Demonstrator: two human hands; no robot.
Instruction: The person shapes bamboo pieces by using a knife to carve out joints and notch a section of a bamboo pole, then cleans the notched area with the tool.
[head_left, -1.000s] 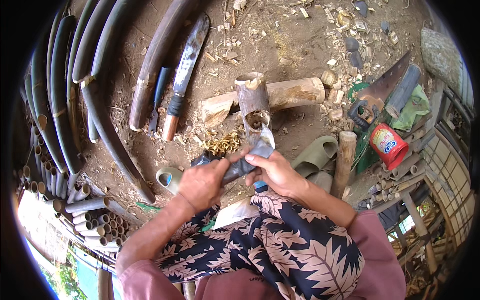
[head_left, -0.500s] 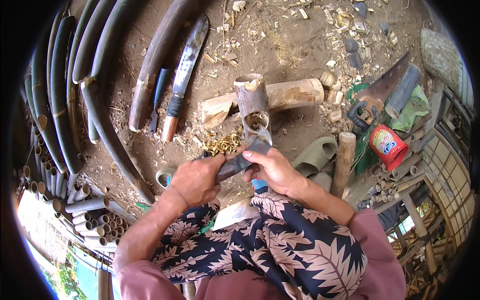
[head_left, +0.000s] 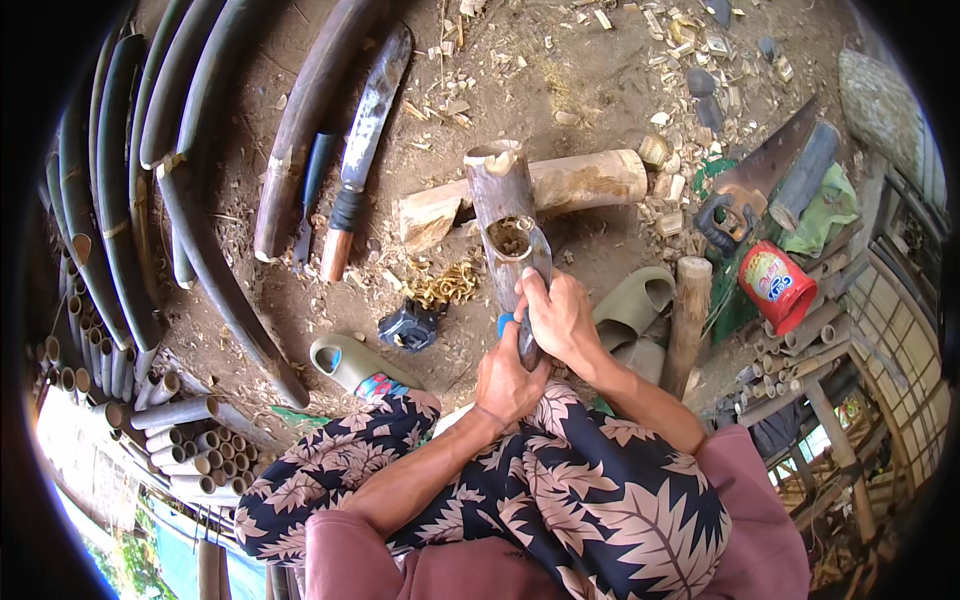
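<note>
A bamboo section (head_left: 500, 185) with a cut opening in its side points away from me, its far part resting across a split log (head_left: 590, 185). A broad-bladed knife (head_left: 540, 258) lies along the right side of that opening. My left hand (head_left: 511, 380) is closed around the near end of the knife, close to my lap. Just ahead of it, my right hand (head_left: 562, 318) is closed on the knife where blade and handle meet, thumb forward. The fingers hide most of the handle. Curled yellow shavings (head_left: 445, 283) lie left of the bamboo section.
Left on the ground are a large machete (head_left: 365, 140), a dark-handled chisel-like tool (head_left: 313, 200), a black object (head_left: 408, 325) and long curved poles (head_left: 225, 260). A saw (head_left: 750, 195), red container (head_left: 777, 288), short wooden post (head_left: 688, 315) and olive clogs (head_left: 632, 305) are right.
My left hand has moved right and toward my lap, uncovering the black object. The knife has turned from slanting to nearly in line with the bamboo section. My right hand has shifted slightly right.
</note>
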